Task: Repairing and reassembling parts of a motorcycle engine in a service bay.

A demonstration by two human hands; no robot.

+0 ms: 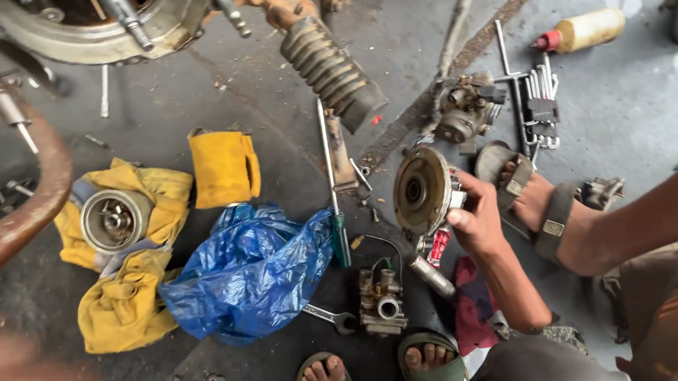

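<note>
One hand (476,218), probably right, around round metal cover (422,191) edge.

Round cover (420,190): dull metal — grimy, matt.
Bag (250,271): blue plastic, glossy, crinkled.
Rag (130,259): yellow cloth — soiled.
Floor (628,106): rough, stained concrete.

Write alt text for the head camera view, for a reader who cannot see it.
A hand grips a round metal engine part above a grimy concrete floor strewn with motorcycle parts. Nearby lie a carburetor, a blue plastic bag, yellow rags cradling another round part, a green-handled screwdriver and a hex key set.
</note>
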